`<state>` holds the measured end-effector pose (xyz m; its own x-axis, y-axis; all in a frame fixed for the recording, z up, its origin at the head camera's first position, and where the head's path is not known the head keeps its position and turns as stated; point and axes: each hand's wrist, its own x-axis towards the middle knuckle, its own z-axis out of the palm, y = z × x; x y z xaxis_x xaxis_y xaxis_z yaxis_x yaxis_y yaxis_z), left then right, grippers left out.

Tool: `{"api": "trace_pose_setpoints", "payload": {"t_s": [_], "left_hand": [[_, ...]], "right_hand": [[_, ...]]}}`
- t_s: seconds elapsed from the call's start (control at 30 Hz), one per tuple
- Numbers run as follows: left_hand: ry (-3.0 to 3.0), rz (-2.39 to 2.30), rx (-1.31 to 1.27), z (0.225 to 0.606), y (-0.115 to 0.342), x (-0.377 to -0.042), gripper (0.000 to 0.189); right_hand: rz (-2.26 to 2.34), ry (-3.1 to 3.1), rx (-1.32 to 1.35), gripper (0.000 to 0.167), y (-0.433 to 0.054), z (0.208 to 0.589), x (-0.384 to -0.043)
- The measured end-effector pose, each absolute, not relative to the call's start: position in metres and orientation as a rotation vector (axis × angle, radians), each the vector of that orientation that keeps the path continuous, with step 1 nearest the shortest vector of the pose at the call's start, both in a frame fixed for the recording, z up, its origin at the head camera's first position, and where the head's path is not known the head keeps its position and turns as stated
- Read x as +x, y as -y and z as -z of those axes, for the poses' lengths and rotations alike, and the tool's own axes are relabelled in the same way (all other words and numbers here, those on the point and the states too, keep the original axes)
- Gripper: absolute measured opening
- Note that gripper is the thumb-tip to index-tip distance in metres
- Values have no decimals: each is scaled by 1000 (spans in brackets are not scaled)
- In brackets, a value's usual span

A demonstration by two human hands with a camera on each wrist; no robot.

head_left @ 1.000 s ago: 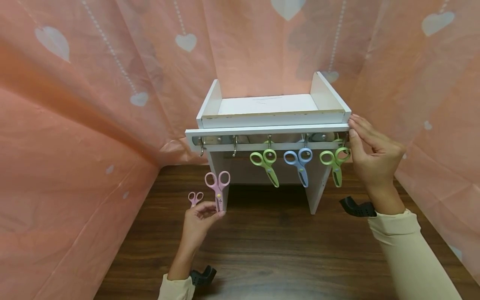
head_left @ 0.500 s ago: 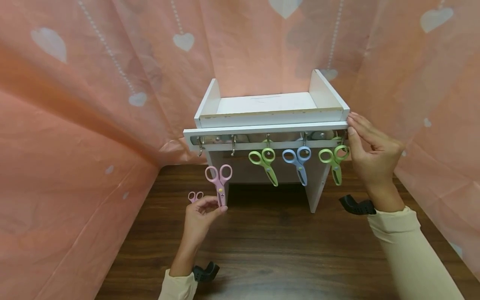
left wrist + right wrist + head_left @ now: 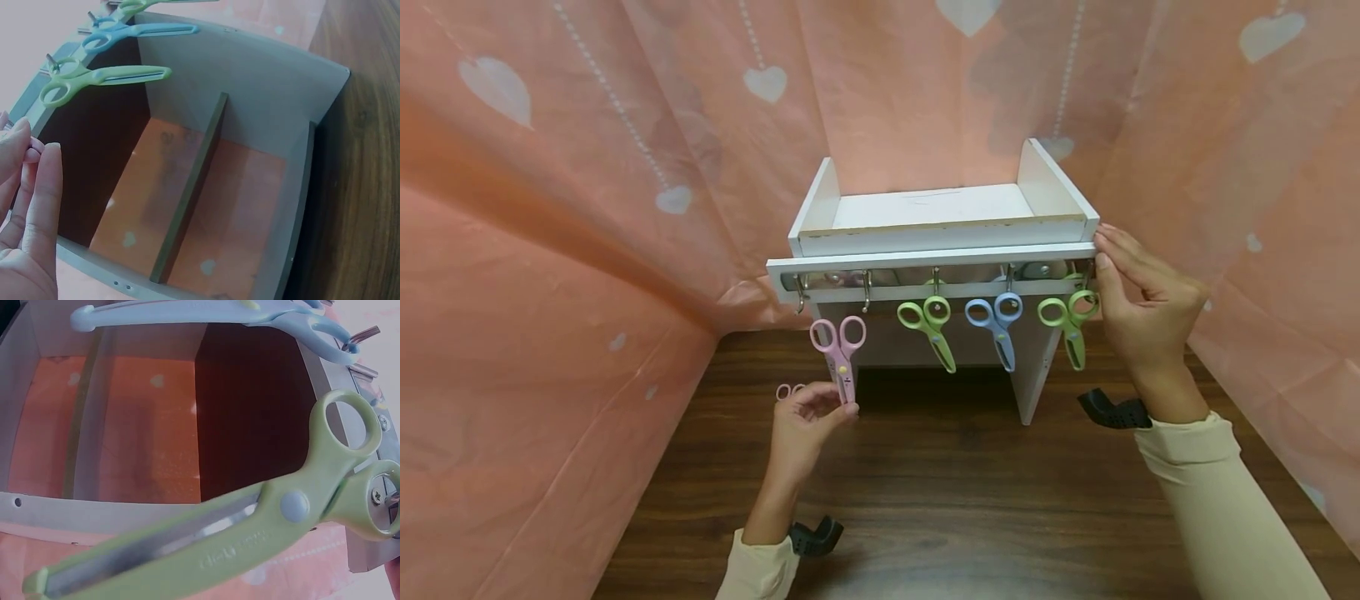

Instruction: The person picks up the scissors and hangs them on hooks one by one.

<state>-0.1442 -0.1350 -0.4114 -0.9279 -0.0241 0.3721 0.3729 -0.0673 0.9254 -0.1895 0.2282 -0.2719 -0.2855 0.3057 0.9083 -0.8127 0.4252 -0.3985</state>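
Note:
Pink scissors (image 3: 844, 369) stand handles-up in my left hand (image 3: 797, 429), which pinches them by the blade end between thumb and fingers. Their finger loops are just below the two left hooks (image 3: 867, 293) of the white hook rail (image 3: 904, 292). With thumb in front, my right hand (image 3: 1153, 308) holds the rail's right end at the shelf corner. Green scissors (image 3: 937, 337) hang from the middle hook, then blue scissors (image 3: 1001, 332), then another green pair (image 3: 1073, 335) beside my right thumb. In the left wrist view, my left fingers (image 3: 47, 194) mostly hide the pink scissors.
A white shelf unit (image 3: 940, 242) carries the rail across its front, standing on a dark wooden surface (image 3: 940, 500). Smaller-looking pink scissors (image 3: 778, 392) lie behind my left hand, partly covered by it. Peach cloth with hearts (image 3: 587, 317) surrounds the back and sides.
My left hand has risen with the pink scissors, bringing the loops up close to the rail. It now covers more of the other pink pair. My right hand stays on the rail end.

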Motion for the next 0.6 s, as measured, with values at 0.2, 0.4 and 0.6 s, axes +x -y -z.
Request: {"api": "trace_pose_setpoints", "payload": {"t_s": [0.2,0.4,0.6], "left_hand": [[1940,2088,-405,404,133,-148,21],[1934,2123,-420,400,131,-152,21],[1927,2162,-439,398,129,-154,23]], "right_hand": [[-1164,1482,472,16,-229,272,-189],[-1154,1485,470,16,-228,272,-189],[-1141,1495,464,18,-228,272,-188]]}}
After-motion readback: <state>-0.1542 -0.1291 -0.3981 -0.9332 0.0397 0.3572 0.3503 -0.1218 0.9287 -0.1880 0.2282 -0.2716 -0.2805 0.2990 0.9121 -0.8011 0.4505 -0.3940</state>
